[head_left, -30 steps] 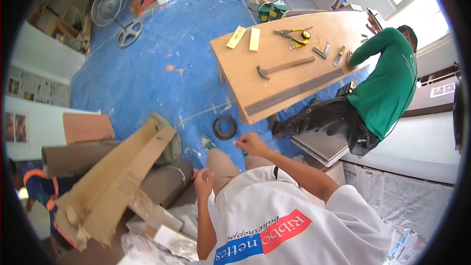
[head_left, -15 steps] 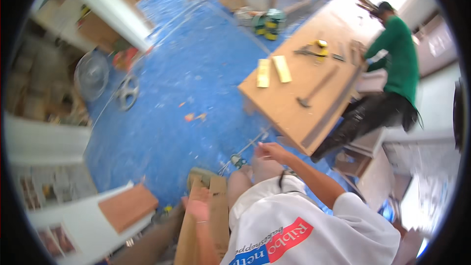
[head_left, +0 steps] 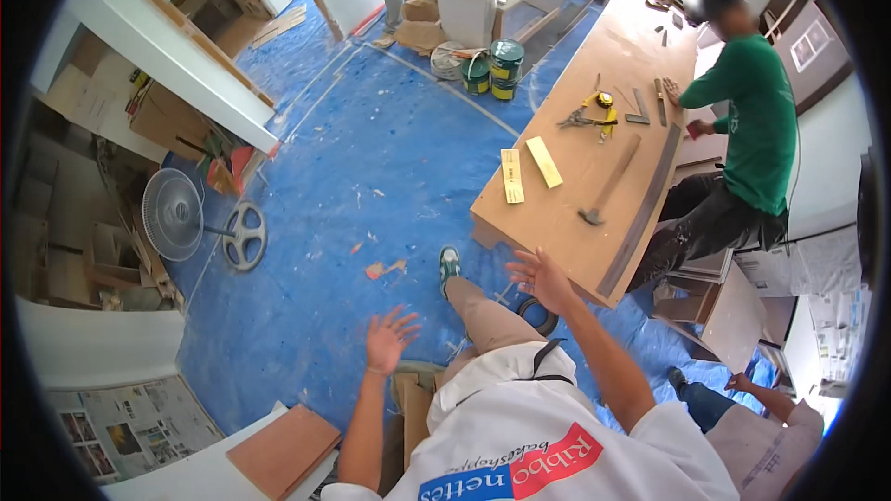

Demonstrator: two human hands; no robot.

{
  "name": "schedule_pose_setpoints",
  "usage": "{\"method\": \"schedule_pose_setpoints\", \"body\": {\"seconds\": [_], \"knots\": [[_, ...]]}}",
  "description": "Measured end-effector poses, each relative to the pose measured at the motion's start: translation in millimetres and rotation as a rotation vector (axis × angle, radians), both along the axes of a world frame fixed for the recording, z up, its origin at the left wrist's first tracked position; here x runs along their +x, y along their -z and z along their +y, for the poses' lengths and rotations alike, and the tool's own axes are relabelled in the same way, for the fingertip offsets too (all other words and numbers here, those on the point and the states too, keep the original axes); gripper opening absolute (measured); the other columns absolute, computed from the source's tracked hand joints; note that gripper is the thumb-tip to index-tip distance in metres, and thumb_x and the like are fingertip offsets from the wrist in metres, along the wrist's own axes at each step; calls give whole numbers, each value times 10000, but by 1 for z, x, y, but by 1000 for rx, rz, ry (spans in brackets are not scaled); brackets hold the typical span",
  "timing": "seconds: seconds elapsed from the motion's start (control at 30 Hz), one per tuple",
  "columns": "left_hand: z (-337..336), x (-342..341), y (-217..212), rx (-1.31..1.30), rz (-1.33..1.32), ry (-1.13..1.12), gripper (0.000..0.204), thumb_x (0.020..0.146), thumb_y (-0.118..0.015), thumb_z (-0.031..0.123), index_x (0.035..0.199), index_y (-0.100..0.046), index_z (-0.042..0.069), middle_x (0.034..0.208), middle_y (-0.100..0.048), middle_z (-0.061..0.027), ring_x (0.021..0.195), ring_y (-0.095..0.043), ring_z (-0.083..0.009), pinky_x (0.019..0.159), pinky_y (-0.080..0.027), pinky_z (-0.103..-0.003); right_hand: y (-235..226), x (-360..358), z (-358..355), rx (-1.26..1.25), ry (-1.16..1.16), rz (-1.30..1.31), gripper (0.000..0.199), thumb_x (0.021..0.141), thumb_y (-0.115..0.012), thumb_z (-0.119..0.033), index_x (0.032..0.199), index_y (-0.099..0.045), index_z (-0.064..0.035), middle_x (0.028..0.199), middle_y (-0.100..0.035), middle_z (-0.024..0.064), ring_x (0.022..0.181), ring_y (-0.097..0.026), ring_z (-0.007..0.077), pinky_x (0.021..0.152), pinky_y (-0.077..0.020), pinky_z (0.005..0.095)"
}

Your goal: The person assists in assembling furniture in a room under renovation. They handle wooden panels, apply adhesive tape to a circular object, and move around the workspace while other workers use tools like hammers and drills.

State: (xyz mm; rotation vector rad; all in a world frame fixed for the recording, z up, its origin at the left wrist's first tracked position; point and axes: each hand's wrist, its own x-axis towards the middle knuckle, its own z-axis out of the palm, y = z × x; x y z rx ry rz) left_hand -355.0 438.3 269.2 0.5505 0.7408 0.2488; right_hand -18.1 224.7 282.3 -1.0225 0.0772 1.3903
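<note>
My left hand (head_left: 390,341) hovers over the blue floor sheeting with its fingers spread and nothing in it. My right hand (head_left: 543,280) is also bare, its fingers apart, just off the near corner of the long wooden worktable (head_left: 557,223). On that table, nearest this hand, lies a hammer (head_left: 613,181) with a wooden handle. Two yellow rectangular boxes (head_left: 529,170) rest by the table's left edge. Farther along are a yellow tape measure (head_left: 605,100), pliers (head_left: 587,119), a small square (head_left: 639,111) and a long dark strip (head_left: 640,223).
A person in a green top (head_left: 756,121) works at the table's right side; another person (head_left: 761,427) is at lower right. A fan (head_left: 174,213) lies on the floor at left. Paint cans (head_left: 506,65) stand beyond. A brown board (head_left: 283,450) and cardboard (head_left: 413,408) are close by.
My left hand has risen away from the cardboard, fingers spreading. My right hand has moved right and opened toward the table corner. The view has shifted, and one foot has stepped forward.
</note>
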Motion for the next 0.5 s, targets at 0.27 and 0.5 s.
{"method": "schedule_pose_setpoints", "body": {"seconds": [0.27,0.5], "knots": [[87,99,-59,-287,-304,-230,871,878,-380,722,1424,-385,43,1328,-519,-251,889,-628,-293,811,-500,-367,-73,-31,139,6,-385,-295,617,977,-416,-524,1395,-460,-73,1346,-540,72,668,-478,126,607,-436,267],[226,153,-75,-131,-141,-25,835,897,-401,676,1428,-373,32,1289,-531,-280,775,-620,-243,693,-509,-319,-103,21,261,35,-389,-391,668,974,-353,-572,1427,-424,-87,1283,-587,60,568,-398,114,565,-401,251]]}}
